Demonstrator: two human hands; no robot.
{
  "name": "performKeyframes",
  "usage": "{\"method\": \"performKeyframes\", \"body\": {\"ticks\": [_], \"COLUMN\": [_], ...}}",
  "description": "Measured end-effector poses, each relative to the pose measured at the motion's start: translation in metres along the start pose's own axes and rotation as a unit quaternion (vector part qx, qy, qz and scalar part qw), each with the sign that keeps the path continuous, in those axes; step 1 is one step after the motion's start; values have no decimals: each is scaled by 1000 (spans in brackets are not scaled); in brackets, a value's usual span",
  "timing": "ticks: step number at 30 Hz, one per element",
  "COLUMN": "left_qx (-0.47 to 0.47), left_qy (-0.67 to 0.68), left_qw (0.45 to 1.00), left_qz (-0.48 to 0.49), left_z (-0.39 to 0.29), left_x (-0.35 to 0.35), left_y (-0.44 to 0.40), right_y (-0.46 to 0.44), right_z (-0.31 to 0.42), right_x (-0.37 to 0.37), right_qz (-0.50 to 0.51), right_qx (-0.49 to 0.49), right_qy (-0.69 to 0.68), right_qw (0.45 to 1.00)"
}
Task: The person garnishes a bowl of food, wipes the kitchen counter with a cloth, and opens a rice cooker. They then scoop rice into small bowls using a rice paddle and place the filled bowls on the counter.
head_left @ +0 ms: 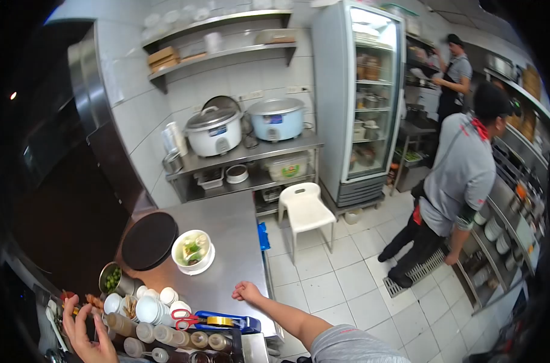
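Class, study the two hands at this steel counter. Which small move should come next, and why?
Probably bring the right hand across to the white saucer under the white bowl. The bowl holds food with greens on top, the hand is loosely curled with nothing visible in it, and bare counter lies between. The left hand is farther off, open near the bottles.

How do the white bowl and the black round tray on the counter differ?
The white bowl is deep and holds food with greens; the black tray is flat. The bowl stands on a white saucer, while the tray lies directly on the metal counter. The tray also looks wider than the bowl. Both are round.
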State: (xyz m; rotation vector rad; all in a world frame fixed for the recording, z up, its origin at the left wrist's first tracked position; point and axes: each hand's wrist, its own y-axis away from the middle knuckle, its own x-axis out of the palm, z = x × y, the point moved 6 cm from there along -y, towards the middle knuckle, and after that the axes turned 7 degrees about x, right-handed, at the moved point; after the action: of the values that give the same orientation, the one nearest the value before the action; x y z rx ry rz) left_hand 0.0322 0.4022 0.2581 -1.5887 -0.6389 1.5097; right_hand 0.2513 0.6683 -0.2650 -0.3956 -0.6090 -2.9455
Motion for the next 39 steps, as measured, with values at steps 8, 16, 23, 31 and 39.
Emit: {"method": "performKeyframes", "body": {"ticks": [8, 16, 23, 31, 39], "left_qx": [-50, -157, -132, -50, 137], "left_qy": [297, 593, 848, 953, 981], "left_qw": [951, 789, 513, 285, 121], "left_qz": [63, -38, -27, 89, 57], "left_z": [8, -9, -45, -198, -268], "left_x": [-25, -131, -204, -278, -296], "left_y": [48, 155, 195, 146, 141], "right_y": [135, 299, 385, 356, 410], "right_z": [-36, -353, -389, -348, -328], "right_x": [-74, -210, -201, -132, -99], "right_qz": [-9, 127, 223, 138, 182], "right_qx": [44, 289, 166, 88, 74], "right_qy": [-70, 614, 749, 715, 661], "right_qw": [997, 723, 602, 680, 724]}}
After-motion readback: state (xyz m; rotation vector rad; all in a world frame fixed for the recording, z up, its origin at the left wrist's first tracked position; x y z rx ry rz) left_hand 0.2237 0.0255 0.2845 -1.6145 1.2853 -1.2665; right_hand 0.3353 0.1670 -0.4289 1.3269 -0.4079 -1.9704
